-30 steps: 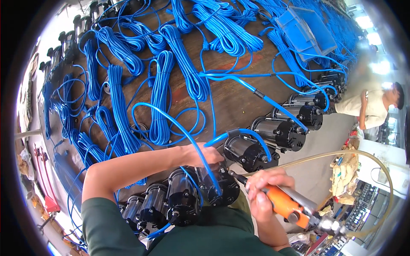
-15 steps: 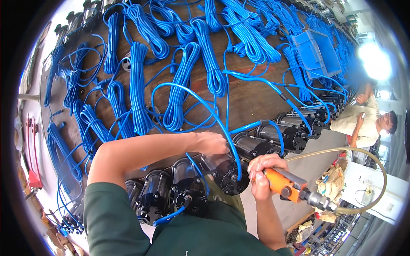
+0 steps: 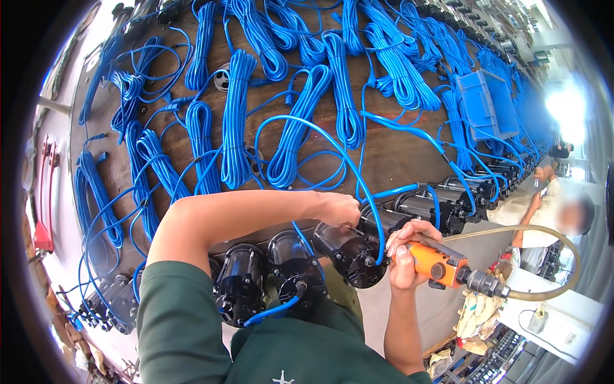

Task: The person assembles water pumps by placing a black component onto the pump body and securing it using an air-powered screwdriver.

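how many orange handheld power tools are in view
1: an orange and black handheld power tool with a yellowish hose, gripped in the person's right hand. Others may be hidden.

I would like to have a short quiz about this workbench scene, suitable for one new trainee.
1. What does the right hand grip?
2. True or false: in this view, the blue plastic bin lies farther right than the left hand.
3. Which colour are the bundled cables on the bench?
A) yellow
B) black
C) blue

Key: 1. An orange air tool. 2. True. 3. C.
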Demonstrator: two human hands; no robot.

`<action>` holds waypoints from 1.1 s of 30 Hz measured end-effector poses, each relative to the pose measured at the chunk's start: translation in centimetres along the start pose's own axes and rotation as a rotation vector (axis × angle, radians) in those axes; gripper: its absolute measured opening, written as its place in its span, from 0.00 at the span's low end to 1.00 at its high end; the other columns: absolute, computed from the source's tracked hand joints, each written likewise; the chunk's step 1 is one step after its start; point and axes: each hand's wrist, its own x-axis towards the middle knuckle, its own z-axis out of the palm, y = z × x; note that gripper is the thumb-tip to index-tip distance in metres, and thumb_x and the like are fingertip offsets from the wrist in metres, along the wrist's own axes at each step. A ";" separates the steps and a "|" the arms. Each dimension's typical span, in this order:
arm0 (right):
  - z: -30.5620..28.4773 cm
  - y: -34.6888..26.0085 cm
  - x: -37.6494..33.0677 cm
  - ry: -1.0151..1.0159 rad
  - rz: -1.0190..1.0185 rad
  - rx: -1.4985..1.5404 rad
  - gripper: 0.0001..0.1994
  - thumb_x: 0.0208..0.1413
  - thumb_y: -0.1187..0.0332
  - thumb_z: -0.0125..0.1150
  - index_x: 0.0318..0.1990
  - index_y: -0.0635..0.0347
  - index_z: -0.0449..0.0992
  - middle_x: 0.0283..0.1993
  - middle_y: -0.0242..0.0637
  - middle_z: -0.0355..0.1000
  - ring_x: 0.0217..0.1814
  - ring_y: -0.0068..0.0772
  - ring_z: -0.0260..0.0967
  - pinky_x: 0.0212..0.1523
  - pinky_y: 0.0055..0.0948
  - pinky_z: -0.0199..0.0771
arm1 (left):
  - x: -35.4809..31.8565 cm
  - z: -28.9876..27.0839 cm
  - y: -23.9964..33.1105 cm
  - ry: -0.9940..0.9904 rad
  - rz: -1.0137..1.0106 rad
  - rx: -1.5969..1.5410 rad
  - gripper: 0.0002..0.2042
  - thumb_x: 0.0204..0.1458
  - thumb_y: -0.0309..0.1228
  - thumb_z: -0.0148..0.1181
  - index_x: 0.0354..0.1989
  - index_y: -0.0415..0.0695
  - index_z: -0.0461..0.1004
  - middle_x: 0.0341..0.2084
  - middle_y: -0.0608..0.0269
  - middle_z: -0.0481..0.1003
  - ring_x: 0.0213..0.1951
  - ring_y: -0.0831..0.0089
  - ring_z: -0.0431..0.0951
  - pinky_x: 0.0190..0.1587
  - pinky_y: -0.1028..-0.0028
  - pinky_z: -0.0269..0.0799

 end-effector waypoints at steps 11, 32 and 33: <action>-0.6 0.5 -0.6 -0.056 -0.036 -0.048 0.16 0.47 0.76 0.54 0.46 0.68 0.66 0.35 0.41 0.68 0.22 0.24 0.63 0.23 0.22 0.68 | 0.3 -1.2 0.9 -0.094 -0.068 0.035 0.06 0.41 0.28 0.65 0.27 0.41 0.81 0.23 0.47 0.79 0.31 0.47 0.80 0.33 0.55 0.75; 3.0 -6.5 -2.4 -0.170 -0.065 0.205 0.16 0.51 0.81 0.59 0.47 0.66 0.66 0.35 0.43 0.68 0.25 0.29 0.70 0.28 0.31 0.77 | -9.0 3.9 5.0 0.293 -0.272 -0.011 0.07 0.45 0.28 0.65 0.29 0.39 0.78 0.31 0.55 0.76 0.39 0.54 0.77 0.41 0.59 0.75; 3.1 -5.3 -2.5 -0.199 -0.080 0.187 0.15 0.50 0.82 0.58 0.47 0.67 0.67 0.35 0.43 0.68 0.25 0.29 0.70 0.28 0.30 0.77 | -9.2 4.2 4.8 0.313 -0.248 -0.005 0.06 0.45 0.28 0.65 0.29 0.38 0.78 0.32 0.55 0.76 0.39 0.54 0.76 0.40 0.59 0.75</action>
